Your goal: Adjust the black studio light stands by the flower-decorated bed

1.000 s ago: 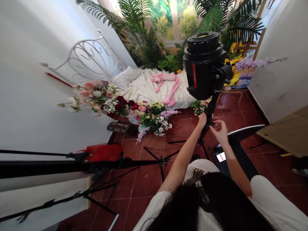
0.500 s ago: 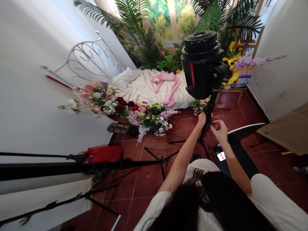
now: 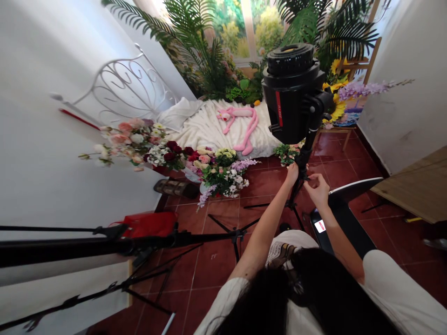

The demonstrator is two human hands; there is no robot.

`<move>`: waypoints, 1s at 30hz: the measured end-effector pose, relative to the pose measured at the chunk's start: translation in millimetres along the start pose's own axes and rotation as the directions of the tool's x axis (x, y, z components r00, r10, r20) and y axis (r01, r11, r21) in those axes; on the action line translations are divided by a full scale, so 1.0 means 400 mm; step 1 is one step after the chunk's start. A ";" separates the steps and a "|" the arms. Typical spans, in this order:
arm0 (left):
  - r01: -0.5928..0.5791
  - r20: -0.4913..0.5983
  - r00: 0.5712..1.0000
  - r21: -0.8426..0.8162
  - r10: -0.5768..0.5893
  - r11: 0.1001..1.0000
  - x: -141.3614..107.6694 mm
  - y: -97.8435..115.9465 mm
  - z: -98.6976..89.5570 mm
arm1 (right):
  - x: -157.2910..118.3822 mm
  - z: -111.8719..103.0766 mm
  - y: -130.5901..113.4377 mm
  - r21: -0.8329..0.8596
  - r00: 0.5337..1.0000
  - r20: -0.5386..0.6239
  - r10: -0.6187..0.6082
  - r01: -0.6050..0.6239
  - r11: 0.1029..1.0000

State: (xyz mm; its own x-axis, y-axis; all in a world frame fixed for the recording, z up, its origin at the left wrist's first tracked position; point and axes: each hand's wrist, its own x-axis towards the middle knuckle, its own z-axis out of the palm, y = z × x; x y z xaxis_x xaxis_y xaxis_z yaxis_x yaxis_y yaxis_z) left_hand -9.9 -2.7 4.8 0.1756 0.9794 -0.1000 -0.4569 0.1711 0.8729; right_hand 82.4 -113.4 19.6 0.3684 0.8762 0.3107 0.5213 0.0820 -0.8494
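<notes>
A large black studio light (image 3: 291,100) with a red stripe on its side is mounted on a black stand (image 3: 305,156). My left hand (image 3: 292,174) is wrapped round the stand's pole below the light. On the pole's right side, my right hand (image 3: 317,187) pinches a small black knob (image 3: 305,177) with thumb and finger. The stand's legs spread over the floor below my hands.
Another black stand (image 3: 195,238) crosses the left side above a red bag (image 3: 150,224). Flowers (image 3: 223,170) stand before a bed with a pink plush toy (image 3: 249,132). A black chair (image 3: 349,223) and wooden board (image 3: 415,186) are at right.
The view has shifted very slightly. Both hands keep the same places on the stand, and the light has not visibly moved.
</notes>
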 end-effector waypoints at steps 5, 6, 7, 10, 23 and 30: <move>0.013 -0.010 1.000 0.039 -0.013 0.999 -0.004 0.011 0.006 | 0.003 0.002 -0.012 -0.045 0.999 -0.004 0.049 -0.049 0.998; 0.014 -0.009 1.000 0.046 -0.014 0.999 -0.006 0.013 0.006 | 0.004 0.003 -0.013 -0.046 0.998 0.001 0.062 -0.062 0.997; 0.015 -0.006 1.000 0.054 -0.015 0.998 -0.007 0.015 0.007 | 0.005 0.003 -0.013 -0.043 0.997 0.004 0.076 -0.075 0.996; 0.007 0.008 1.000 0.087 -0.007 0.996 -0.010 0.020 0.007 | 0.007 0.004 -0.012 -0.008 0.994 0.009 0.111 -0.111 0.994; 0.025 -0.056 0.998 0.128 -0.018 0.991 -0.021 -0.042 -0.034 | 0.006 -0.004 -0.021 0.040 0.991 0.032 0.127 -0.128 0.991; -0.116 0.010 0.993 0.312 0.119 0.943 -0.135 -0.048 -0.158 | 0.006 -0.009 -0.016 0.093 0.991 0.035 0.127 -0.129 0.987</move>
State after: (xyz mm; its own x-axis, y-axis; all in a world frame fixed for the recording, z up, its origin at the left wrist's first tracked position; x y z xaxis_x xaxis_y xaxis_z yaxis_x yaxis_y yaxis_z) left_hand -65.9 -52.0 -36.7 0.1288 0.9916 0.0093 -0.1792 0.0141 0.9837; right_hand 82.9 -113.3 27.3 0.4046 0.8954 0.1857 0.3957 0.0117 -0.9183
